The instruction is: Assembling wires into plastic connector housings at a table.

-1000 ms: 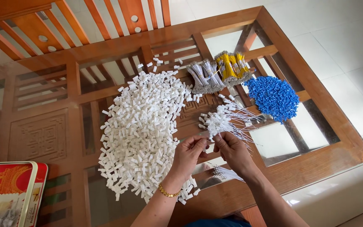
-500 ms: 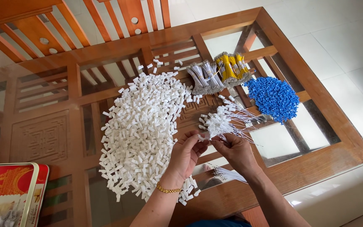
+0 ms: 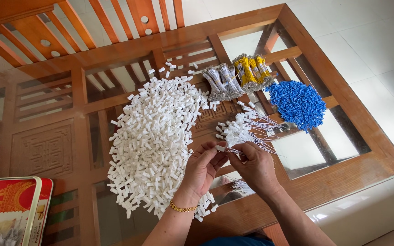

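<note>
— At lower centre of the frame, what do you see?
— I see the left hand (image 3: 204, 167) and right hand (image 3: 254, 165) together pinching a small white connector (image 3: 220, 148) on thin wires, white connector pile (image 3: 153, 136) left, glass table (image 3: 343, 150) beneath.

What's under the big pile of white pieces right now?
The white pile lies on the glass top of the wooden table. Around it, carved wooden panels show through the glass. Directly beneath the pile nothing can be seen; the pieces cover it.
</note>
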